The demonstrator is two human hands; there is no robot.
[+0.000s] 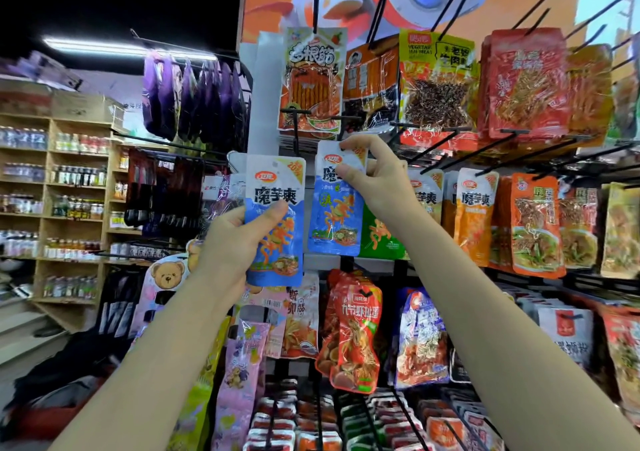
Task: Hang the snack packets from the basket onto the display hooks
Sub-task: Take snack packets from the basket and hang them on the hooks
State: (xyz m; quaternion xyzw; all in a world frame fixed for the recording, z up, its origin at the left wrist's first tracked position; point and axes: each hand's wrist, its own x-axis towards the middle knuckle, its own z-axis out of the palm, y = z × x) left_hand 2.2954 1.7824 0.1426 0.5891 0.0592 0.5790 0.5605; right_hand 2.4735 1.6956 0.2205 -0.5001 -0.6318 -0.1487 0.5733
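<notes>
Left hand [230, 239]: grip clamped on the middle of a blue snack packet [275, 218], thumb across its front, held upright before the display rack. Right hand [375, 180]: grip pinched on the top edge of a second blue packet [335, 208], raised to a black display hook [346, 123] beneath the orange striped packet [313, 80]. A green packet [381, 239] hangs just behind it.
</notes>
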